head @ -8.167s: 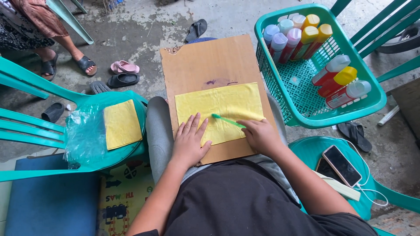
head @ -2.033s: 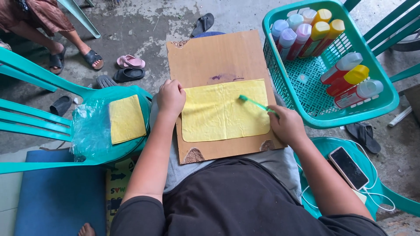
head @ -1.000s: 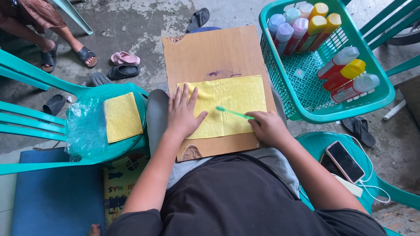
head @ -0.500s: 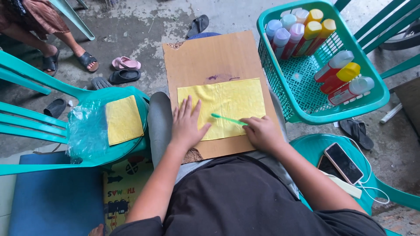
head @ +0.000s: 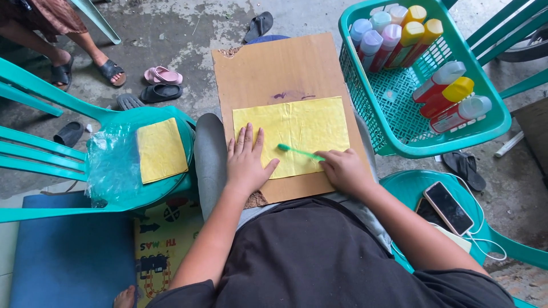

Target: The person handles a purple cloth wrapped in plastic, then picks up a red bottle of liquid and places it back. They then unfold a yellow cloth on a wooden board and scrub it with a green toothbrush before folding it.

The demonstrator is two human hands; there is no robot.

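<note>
A brown cardboard board [head: 274, 68] lies across my lap, and a yellow sheet [head: 302, 122] lies flat on it. My left hand [head: 246, 161] presses flat on the sheet's lower left corner, fingers spread. My right hand [head: 341, 170] grips a thin green stick-like tool [head: 298, 151], whose tip rests on the sheet near its lower middle. A faint purple smear marks the cardboard just above the sheet.
A teal basket [head: 399, 114] with several coloured bottles stands at the right. To the left, a teal chair [head: 51, 165] carries a stack of yellow sheets [head: 161, 149] on clear plastic. Another teal chair at lower right bears a phone [head: 448, 207]. Another person's sandalled feet [head: 108, 69] show top left.
My left hand came from the sheet's left edge onto its lower left corner. My right hand with the green tool came in from the right edge toward the sheet's lower middle.
</note>
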